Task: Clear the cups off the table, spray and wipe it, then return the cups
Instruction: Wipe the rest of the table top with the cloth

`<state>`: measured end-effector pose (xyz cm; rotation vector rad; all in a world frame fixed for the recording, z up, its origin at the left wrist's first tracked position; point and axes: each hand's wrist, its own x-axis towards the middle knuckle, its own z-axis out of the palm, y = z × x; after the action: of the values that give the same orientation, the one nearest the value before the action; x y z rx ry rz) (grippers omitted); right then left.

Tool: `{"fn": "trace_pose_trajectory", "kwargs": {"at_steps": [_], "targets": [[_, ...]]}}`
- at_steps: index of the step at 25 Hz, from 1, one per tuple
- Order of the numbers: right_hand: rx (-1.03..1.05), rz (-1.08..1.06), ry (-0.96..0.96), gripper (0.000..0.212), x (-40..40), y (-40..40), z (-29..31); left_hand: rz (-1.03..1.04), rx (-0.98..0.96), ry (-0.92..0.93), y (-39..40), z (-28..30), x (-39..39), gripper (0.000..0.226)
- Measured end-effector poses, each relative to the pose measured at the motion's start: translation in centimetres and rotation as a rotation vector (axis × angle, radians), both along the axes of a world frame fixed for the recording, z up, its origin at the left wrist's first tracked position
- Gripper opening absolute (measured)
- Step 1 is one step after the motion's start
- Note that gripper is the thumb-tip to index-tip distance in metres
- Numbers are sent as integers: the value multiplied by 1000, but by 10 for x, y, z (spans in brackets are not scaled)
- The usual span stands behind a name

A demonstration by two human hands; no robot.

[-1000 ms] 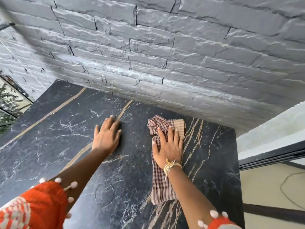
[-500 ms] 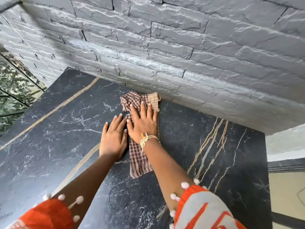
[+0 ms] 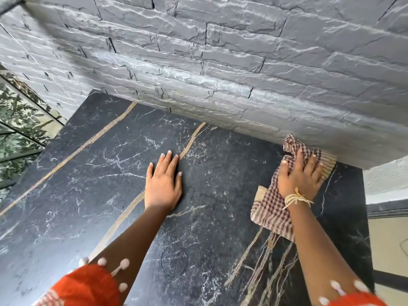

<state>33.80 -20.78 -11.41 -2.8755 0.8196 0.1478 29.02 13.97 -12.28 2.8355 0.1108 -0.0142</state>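
The table [image 3: 92, 195] is a black marble slab with white and gold veins, set against a wall. My left hand [image 3: 164, 184] lies flat on its middle, fingers straight and together. My right hand [image 3: 300, 175] presses a brown-and-white checked cloth [image 3: 268, 208] onto the slab at the far right corner, close to the wall. The fingers are spread over the bunched upper part of the cloth. No cups and no spray bottle are in view.
A grey rough-stone wall [image 3: 220, 62] runs along the table's far edge. A glass panel with foliage behind it [image 3: 17, 129] stands at the left. The table's right edge drops to a pale floor [image 3: 388, 244].
My right hand has slid the cloth from beside the left hand to the far right corner of the table. The left hand has stayed flat in place.
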Motion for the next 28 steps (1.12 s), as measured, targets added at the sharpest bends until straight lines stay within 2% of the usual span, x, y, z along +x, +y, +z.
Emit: {"fn": "trace_pose_trajectory", "kwargs": {"at_steps": [3, 5, 9, 11, 13, 15, 18, 24, 28], "targets": [[-17, -50, 17, 69, 9, 42, 3, 4, -5, -4, 0, 0, -1, 52], [-10, 117, -7, 67, 23, 91, 5, 4, 0, -3, -1, 2, -1, 52], [79, 593, -8, 60, 28, 194, 5, -3, -2, -14, 0, 0, 0, 52], [73, 776, -2, 59, 19, 209, 3, 3, 13, -16, 0, -1, 0, 53], [74, 830, -15, 57, 13, 193, 3, -42, 29, -32, -1, 1, 0, 53], [91, 752, -24, 56, 12, 159, 1, -214, 67, -57, -4, 3, -1, 54], [36, 505, -51, 57, 3, 80, -1, -412, 126, -47, -6, 4, -1, 52], [-28, 31, -56, 59, -52, -95, 0, -410, 145, -31, -8, 4, 0, 54], [-56, -144, -5, 65, -89, -101, 1, -387, 146, -24, -10, 5, 1, 55]]}}
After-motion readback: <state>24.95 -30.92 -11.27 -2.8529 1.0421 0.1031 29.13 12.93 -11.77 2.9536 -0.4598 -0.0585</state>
